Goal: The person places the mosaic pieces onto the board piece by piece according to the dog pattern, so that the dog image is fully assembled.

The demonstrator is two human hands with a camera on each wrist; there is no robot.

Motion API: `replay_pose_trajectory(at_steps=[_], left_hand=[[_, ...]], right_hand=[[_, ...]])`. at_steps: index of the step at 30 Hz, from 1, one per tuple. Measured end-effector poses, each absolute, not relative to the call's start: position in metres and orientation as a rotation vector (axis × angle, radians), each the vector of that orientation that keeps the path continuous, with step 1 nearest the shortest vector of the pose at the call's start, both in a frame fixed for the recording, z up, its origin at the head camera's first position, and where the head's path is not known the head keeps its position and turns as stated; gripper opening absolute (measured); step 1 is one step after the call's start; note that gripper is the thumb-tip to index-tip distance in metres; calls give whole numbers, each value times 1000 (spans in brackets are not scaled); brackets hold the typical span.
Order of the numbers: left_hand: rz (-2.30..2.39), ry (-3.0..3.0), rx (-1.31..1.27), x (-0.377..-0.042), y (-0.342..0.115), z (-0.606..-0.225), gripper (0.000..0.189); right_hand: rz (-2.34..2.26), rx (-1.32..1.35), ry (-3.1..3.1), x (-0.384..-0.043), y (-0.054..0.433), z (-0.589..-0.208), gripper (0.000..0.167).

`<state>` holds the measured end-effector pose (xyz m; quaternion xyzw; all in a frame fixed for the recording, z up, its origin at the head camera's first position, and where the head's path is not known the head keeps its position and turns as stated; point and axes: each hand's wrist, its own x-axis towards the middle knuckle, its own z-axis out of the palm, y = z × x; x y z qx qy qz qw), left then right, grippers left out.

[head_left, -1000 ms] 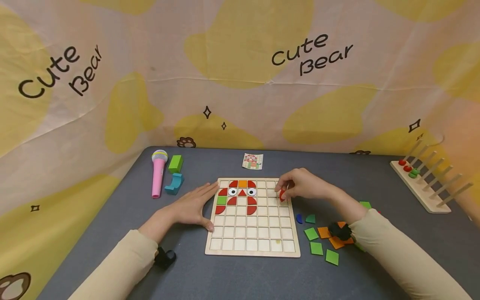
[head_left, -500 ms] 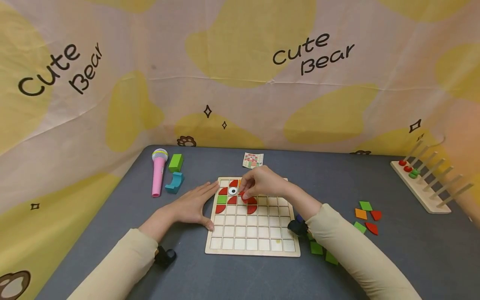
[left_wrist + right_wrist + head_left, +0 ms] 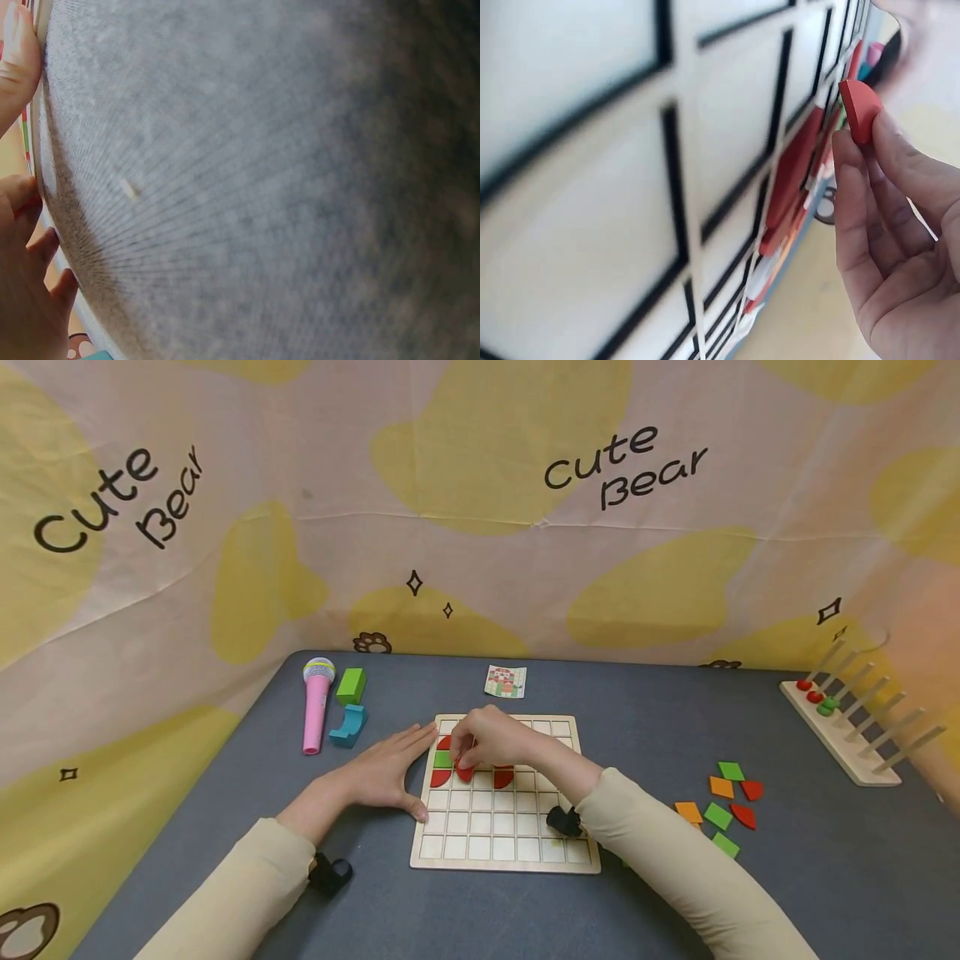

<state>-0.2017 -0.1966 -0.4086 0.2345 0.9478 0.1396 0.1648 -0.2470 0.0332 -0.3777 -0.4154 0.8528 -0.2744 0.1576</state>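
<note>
My right hand [image 3: 495, 742] is over the upper left part of the wooden grid board [image 3: 487, 865], pinching a red quarter-circle tile [image 3: 861, 111] between thumb and fingertips. In the right wrist view the tile stands on edge close to the board's surface. My left hand [image 3: 377, 774] lies along the board's left edge with fingers spread, the thumb at the side lower down. A green square tile [image 3: 442, 759] sits in the leftmost column, with a red quarter-circle [image 3: 439, 779] below it. Another red quarter-circle [image 3: 503, 778] lies farther right. My right hand hides the owl-eyed tiles.
A small pattern card [image 3: 506, 682] lies behind the board. Loose green, orange and red tiles [image 3: 718, 816] are at the right, partly behind the right sleeve. A pink microphone [image 3: 316, 710], green block [image 3: 351, 686] and teal curved block [image 3: 348, 727] stand left; a pegged bead rack [image 3: 843, 735] stands right.
My right hand has moved left across the board from its right edge, carrying the red quarter-circle tile, and is now lower beside the left columns. The left hand has stayed in place.
</note>
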Motion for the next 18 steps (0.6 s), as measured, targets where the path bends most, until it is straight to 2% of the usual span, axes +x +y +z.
replay_pose_trajectory(at_steps=[18], left_hand=[[421, 2707, 671, -201, -196, -408, 125]], right_hand=[[-686, -1227, 2489, -242, 29, -383, 6]])
